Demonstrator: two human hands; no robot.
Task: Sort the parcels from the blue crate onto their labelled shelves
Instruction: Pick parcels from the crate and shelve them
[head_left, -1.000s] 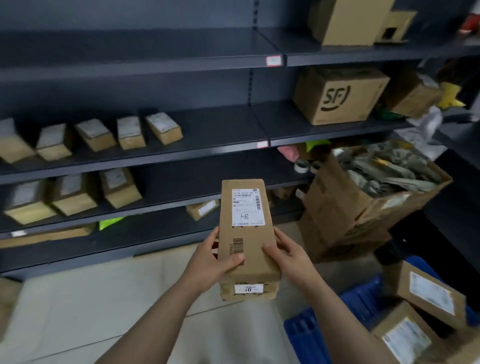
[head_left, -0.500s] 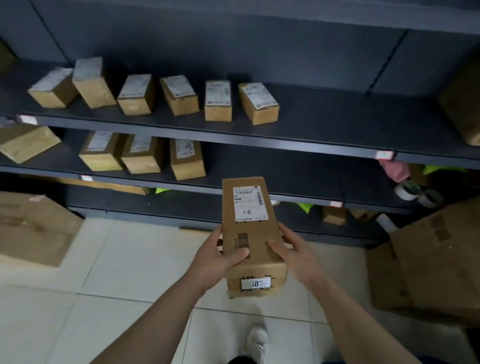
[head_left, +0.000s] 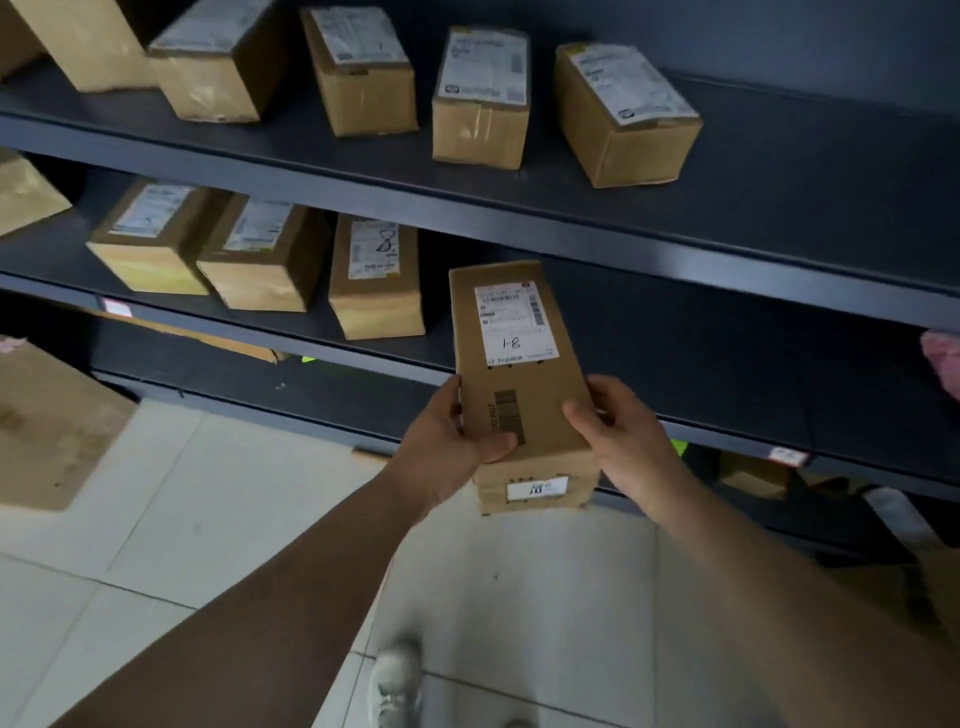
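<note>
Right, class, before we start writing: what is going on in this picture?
A person is holding a long cardboard parcel with both hands, the left hand gripping its left side and the right hand its right. Its label, with 1-8 handwritten on it, faces up. The parcel is in the air in front of the middle shelf, not yet set down. A row of other parcels stands on that shelf.

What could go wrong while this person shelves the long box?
The left hand and right hand grip the parcel only at its near end, so the far end might dip. Its handwritten label could be misread, landing it on the wrong shelf. Sliding it in might nudge the neighbouring box.
</note>
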